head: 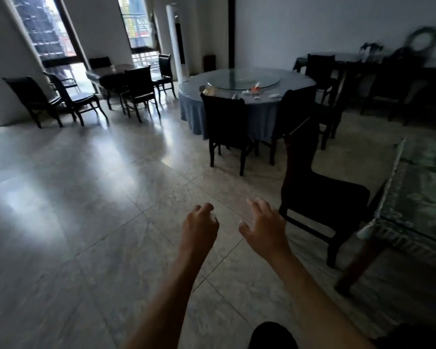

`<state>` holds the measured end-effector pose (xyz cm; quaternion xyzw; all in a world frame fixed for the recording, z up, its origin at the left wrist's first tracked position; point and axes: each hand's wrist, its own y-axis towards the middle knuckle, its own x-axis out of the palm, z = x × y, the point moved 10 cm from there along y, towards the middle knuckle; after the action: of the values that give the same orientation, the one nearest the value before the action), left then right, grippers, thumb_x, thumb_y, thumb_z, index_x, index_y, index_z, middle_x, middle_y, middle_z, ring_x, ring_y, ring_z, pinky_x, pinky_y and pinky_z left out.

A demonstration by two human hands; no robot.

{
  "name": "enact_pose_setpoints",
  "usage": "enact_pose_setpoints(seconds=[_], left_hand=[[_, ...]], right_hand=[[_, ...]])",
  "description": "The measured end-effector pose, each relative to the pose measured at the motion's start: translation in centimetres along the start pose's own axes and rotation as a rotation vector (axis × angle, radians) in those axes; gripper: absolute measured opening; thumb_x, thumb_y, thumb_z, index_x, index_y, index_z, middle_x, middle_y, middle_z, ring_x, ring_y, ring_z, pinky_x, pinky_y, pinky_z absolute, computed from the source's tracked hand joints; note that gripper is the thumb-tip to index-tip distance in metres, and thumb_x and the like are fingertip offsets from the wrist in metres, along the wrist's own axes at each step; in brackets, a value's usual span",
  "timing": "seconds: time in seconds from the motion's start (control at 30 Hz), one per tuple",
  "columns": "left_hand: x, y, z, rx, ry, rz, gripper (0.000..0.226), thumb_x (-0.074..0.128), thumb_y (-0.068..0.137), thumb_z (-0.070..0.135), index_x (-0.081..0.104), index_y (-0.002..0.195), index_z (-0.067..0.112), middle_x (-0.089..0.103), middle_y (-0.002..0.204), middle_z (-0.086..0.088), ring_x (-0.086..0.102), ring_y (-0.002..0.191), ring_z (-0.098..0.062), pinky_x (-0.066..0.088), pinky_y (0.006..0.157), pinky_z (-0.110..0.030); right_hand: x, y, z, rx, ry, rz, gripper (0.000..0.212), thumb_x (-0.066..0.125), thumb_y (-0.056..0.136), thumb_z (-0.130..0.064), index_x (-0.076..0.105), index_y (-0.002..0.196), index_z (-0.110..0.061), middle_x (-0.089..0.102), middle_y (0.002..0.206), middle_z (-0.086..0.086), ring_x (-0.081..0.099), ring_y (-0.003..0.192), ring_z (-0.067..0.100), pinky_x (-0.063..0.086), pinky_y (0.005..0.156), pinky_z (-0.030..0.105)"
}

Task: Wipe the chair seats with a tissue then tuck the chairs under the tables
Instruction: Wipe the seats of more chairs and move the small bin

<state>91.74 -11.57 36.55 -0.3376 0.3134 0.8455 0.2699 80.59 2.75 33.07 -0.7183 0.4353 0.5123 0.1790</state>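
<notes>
Reaching forward over the pale tiled floor (91, 197), you had the dark wooden chair (320, 197) ahead and to the right, nearest your right hand (264, 227) (spread open, empty). Its back ran away from you, seat facing the glass-topped table (418, 197). Your left hand (199, 227) was loosely curled; any tissue, I couldn't tell.

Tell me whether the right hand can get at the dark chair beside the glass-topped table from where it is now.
Probably yes. The right hand is open, holds nothing, and hangs over bare floor just left of the dark chair. Nothing lies between them, and the chair's seat faces the hand, standing only partly under the glass-topped table.
</notes>
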Motion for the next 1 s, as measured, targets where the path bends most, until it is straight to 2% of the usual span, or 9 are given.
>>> enact_pose_setpoints(seconds=[0.13, 0.3, 0.43, 0.5, 0.57, 0.63, 0.7, 0.83, 1.0], left_hand=[[5.5, 3.9, 3.3, 0.064, -0.083, -0.124, 0.026, 0.056, 0.087, 0.006, 0.07, 0.11, 0.006, 0.068, 0.102, -0.016, 0.065, 0.083, -0.029, 0.043, 0.065, -0.025], [12.4, 6.9, 8.8, 0.183, -0.187, -0.287, 0.03, 0.058, 0.085, 0.006, 0.068, 0.113, 0.006, 0.067, 0.107, -0.016, 0.065, 0.085, -0.027, 0.057, 0.07, -0.039], [17.5, 7.0, 13.7, 0.326, -0.213, -0.399, 0.031, 0.059, 0.083, 0.015, 0.066, 0.113, 0.016, 0.067, 0.103, -0.008, 0.064, 0.086, -0.025, 0.049, 0.066, -0.029], [19.9, 6.3, 15.7, 0.381, -0.234, -0.476, 0.029, 0.056, 0.085, 0.018, 0.065, 0.113, 0.019, 0.066, 0.103, -0.004, 0.063, 0.085, -0.021, 0.049, 0.064, -0.027], [21.6, 5.2, 17.8, 0.474, -0.259, -0.535, 0.023, 0.055, 0.085, 0.016, 0.065, 0.106, 0.017, 0.066, 0.101, -0.004, 0.064, 0.084, -0.023, 0.052, 0.065, -0.032], [22.7, 4.1, 19.7, 0.555, -0.295, -0.563, 0.021, 0.056, 0.083, 0.014, 0.066, 0.102, 0.014, 0.066, 0.099, -0.005, 0.064, 0.087, -0.027, 0.045, 0.065, -0.028], [23.6, 3.1, 21.0, 0.618, -0.311, -0.599, 0.027, 0.058, 0.084, 0.016, 0.067, 0.109, 0.013, 0.067, 0.106, -0.007, 0.064, 0.094, -0.028, 0.044, 0.069, -0.027], [25.9, 1.3, 21.8, 0.659, -0.331, -0.698, 0.025, 0.061, 0.084, 0.026, 0.065, 0.106, 0.015, 0.065, 0.102, -0.006, 0.064, 0.088, -0.028, 0.053, 0.069, -0.036], [30.0, -1.3, 21.3, 0.714, -0.306, -0.741, 0.023, 0.067, 0.084, 0.034, 0.065, 0.1, 0.018, 0.064, 0.094, -0.002, 0.063, 0.082, -0.022, 0.043, 0.064, -0.028]], right_hand=[[-1.8, 2.6, 4.8, 0.13, -0.031, 0.049, 0.066, 0.051, 0.089, -0.049, 0.035, 0.147, -0.022, 0.033, 0.155, 0.008, 0.031, 0.139, 0.03, 0.029, 0.111, 0.051], [-4.9, 3.3, 11.8, 0.327, -0.071, 0.139, 0.066, 0.049, 0.091, -0.052, 0.034, 0.148, -0.023, 0.029, 0.157, 0.008, 0.027, 0.142, 0.028, 0.027, 0.112, 0.05], [-6.9, 1.3, 16.6, 0.506, -0.118, 0.197, 0.07, 0.039, 0.093, -0.064, 0.032, 0.15, -0.023, 0.028, 0.158, 0.007, 0.028, 0.143, 0.027, 0.026, 0.112, 0.046], [-7.6, -0.3, 18.5, 0.586, -0.148, 0.221, 0.069, 0.044, 0.092, -0.059, 0.031, 0.15, -0.023, 0.029, 0.158, 0.005, 0.029, 0.143, 0.025, 0.028, 0.113, 0.046], [-8.2, -2.1, 19.9, 0.667, -0.149, 0.242, 0.071, 0.046, 0.091, -0.06, 0.031, 0.15, -0.023, 0.031, 0.156, 0.005, 0.029, 0.142, 0.026, 0.027, 0.113, 0.046], [-8.8, -3.8, 20.7, 0.746, -0.169, 0.278, 0.072, 0.046, 0.089, -0.061, 0.032, 0.15, -0.024, 0.033, 0.155, 0.004, 0.032, 0.141, 0.027, 0.029, 0.111, 0.047], [-9.2, -5.3, 21.5, 0.812, -0.183, 0.304, 0.071, 0.05, 0.089, -0.057, 0.033, 0.149, -0.024, 0.034, 0.154, 0.006, 0.034, 0.14, 0.03, 0.032, 0.11, 0.048], [-8.9, -8.1, 22.8, 0.928, -0.182, 0.322, 0.069, 0.052, 0.089, -0.055, 0.033, 0.148, -0.024, 0.033, 0.155, 0.007, 0.031, 0.142, 0.03, 0.029, 0.112, 0.05], [-6.5, -10.3, 25.3, 0.981, -0.172, 0.348, 0.063, 0.056, 0.089, -0.05, 0.038, 0.143, -0.021, 0.04, 0.149, 0.008, 0.037, 0.136, 0.032, 0.036, 0.105, 0.051]])
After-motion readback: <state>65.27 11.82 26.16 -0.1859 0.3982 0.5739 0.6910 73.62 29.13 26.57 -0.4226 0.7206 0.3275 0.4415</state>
